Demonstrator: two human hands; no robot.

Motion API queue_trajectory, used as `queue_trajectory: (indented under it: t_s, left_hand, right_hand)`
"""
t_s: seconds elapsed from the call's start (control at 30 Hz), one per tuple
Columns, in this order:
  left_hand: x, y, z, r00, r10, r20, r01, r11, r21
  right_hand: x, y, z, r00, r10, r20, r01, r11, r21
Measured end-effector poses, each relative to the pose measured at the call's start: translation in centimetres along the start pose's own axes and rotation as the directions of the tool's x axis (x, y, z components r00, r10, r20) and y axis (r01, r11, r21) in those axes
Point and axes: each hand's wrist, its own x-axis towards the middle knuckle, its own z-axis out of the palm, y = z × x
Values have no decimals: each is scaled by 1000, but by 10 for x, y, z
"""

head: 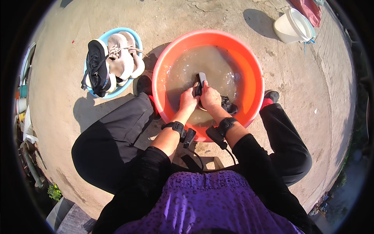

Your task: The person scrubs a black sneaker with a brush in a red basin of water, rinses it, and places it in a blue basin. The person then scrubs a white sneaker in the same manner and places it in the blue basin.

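A large red plastic basin (256, 76) of murky water (210, 58) stands before me. Over the water, my left hand (188, 100) grips the edge of a black shoe (197, 90). My right hand (210, 95) is closed on a grey brush (202, 77) that lies against the shoe; its bristles are hidden. Another dark shoe (230, 108) lies partly in the water, right of my right hand. To the left, a light blue basin (139, 41) holds a black sneaker (97, 64) and beige-and-white sneakers (118, 52).
A white bucket (292, 26) stands on the concrete ground at the upper right, beside a pink cloth (309, 11). My bent legs flank the red basin. Pipes (32, 163) and assorted containers line the far left edge, with a small green plant (54, 192) below.
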Motion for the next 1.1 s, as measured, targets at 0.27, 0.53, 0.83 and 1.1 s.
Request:
queue_trajectory:
  t_s: [0.27, 0.53, 0.83, 1.1]
  left_hand:
    - [0, -3, 0, 997, -70, -46, 76, 985, 154]
    - [-1, 22, -4, 992, -39, -120, 86, 906, 413]
    - [-4, 12, -3, 996, 2, -90, 29, 938, 344]
    - [-8, 20, -5, 998, 47, -42, -27, 915, 403]
  right_hand:
    - [-11, 5, -3, 947, 96, 307, -66, 992, -104]
    - [38, 47, 6, 954, 290, 72, -276, 949, -154]
    - [-3, -13, -22, 972, -6, 236, 21, 998, -59]
    - [-10, -6, -17, 937, -5, 351, 78, 978, -193]
